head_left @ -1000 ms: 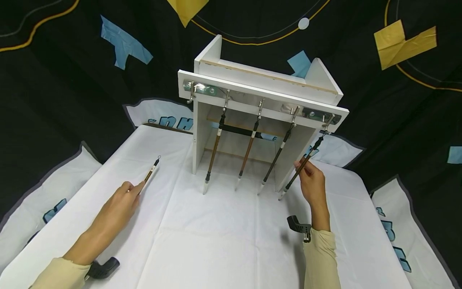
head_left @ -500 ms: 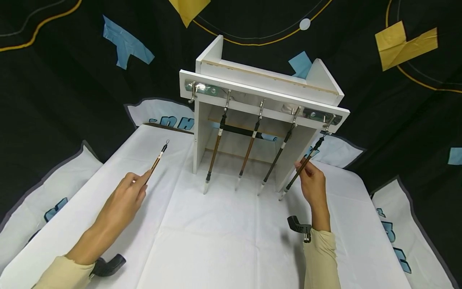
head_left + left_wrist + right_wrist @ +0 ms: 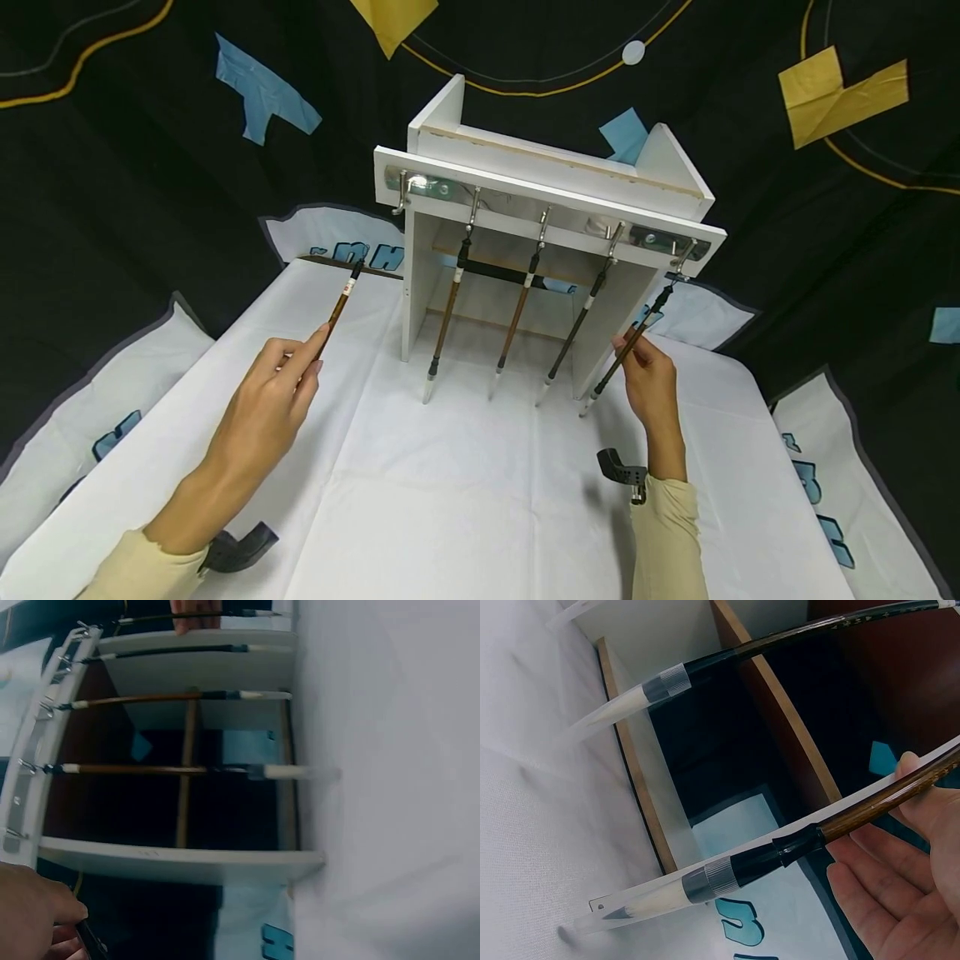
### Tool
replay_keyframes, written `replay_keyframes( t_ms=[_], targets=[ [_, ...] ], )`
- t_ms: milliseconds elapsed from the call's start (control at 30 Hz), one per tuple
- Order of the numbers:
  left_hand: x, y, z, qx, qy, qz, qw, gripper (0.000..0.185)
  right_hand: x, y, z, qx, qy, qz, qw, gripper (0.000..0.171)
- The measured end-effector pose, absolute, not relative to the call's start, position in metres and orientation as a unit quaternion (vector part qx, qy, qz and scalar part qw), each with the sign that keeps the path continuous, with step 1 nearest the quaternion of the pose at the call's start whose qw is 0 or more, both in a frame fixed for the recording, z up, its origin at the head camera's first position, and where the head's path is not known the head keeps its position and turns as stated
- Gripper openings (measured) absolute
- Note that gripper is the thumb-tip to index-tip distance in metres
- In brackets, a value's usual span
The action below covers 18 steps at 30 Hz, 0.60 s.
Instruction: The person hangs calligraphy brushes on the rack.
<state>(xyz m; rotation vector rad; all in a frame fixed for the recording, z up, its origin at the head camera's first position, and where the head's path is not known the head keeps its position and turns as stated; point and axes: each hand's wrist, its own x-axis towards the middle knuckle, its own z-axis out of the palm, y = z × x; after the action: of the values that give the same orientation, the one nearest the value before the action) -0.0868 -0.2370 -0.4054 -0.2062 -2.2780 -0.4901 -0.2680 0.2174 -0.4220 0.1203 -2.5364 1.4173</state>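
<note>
In the head view my left hand point(image 3: 262, 400) pinches a calligraphy brush point(image 3: 342, 304) by its brown handle, black cap end pointing up and away. It is left of a white rack point(image 3: 540, 179) with a row of metal hooks. Several brushes hang from the hooks, tips down in clear sleeves, among them a left one point(image 3: 447, 312) and a far-right one point(image 3: 630, 346). The leftmost hook point(image 3: 401, 196) carries nothing. My right hand point(image 3: 651, 375) holds the rack's right side panel point(image 3: 780, 832), thumb over its edge, just behind the far-right brush point(image 3: 877, 806).
A white cloth point(image 3: 427, 517) covers the table under the rack. Behind stands a black backdrop point(image 3: 150, 183) with blue and yellow patches. Black wrist-worn devices sit by both sleeves, the left one point(image 3: 240, 547) low over the cloth.
My left hand has moved forward and to the right, and the brush in it has risen with its cap end toward the rack. My right hand stays on the panel.
</note>
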Motion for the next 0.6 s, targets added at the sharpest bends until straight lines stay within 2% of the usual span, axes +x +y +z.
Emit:
replay_keyframes(
  t_ms=[600],
  targets=[
    [-0.090,-0.208,-0.375,-0.100,-0.871,-0.195,0.440,0.070,-0.268,0.216,-0.422,0.039,-0.864,0.489,0.113,0.059]
  ],
)
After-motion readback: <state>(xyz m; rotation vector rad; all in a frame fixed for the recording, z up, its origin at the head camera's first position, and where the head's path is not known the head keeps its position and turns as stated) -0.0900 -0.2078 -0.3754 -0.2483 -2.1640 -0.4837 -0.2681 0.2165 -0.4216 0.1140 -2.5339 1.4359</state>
